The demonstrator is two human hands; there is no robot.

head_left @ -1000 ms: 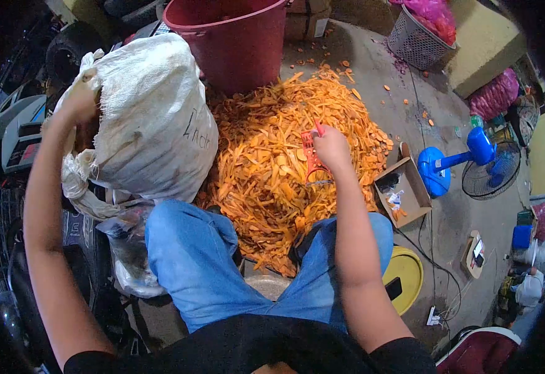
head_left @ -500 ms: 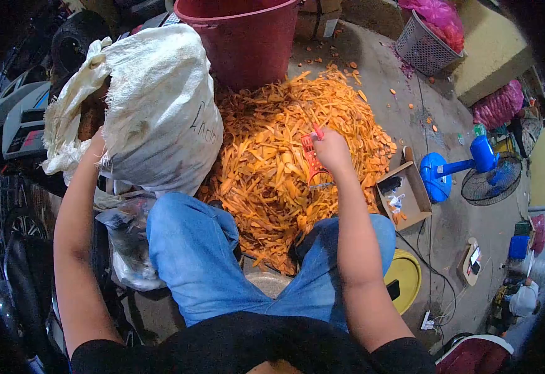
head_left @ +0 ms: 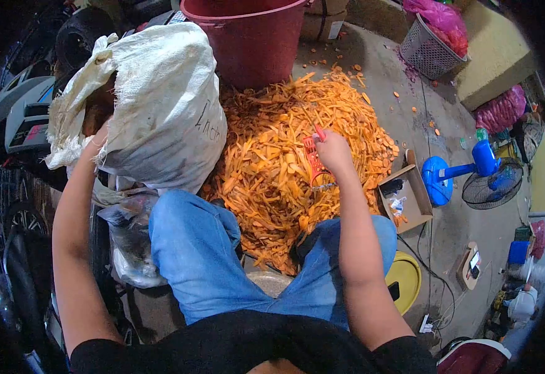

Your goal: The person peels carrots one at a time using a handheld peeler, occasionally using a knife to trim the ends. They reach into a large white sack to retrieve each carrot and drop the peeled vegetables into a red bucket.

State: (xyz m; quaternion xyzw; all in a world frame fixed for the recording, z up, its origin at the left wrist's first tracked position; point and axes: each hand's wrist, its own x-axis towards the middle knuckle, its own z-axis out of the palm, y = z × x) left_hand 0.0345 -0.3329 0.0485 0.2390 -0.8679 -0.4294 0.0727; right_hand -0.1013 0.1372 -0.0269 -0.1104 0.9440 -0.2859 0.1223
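Observation:
My left hand [head_left: 101, 133] reaches into the torn mouth of a white woven sack [head_left: 160, 93]; its fingers are hidden inside. Brown shapes show dimly in the sack's opening. With my right hand [head_left: 333, 153] I grip a red peeler [head_left: 315, 161], which has a slotted plastic body and a metal edge at its lower end. The peeler is held over a large heap of orange peelings [head_left: 266, 162], strips mixed with round slices that look like carrot. This heap lies on the floor in front of my knees, right beside the sack.
A big red tub [head_left: 247, 47] stands behind the heap. To the right are a cardboard box [head_left: 419, 209], a blue fan [head_left: 437, 177], a yellow lid [head_left: 412, 274] with a phone on it, and cables on the floor. A plastic bag [head_left: 132, 240] lies by my left knee.
The whole view has shifted slightly, with the sack and tub a little further right. My left hand stays at the sack's mouth, and my right hand keeps the peeler over the heap.

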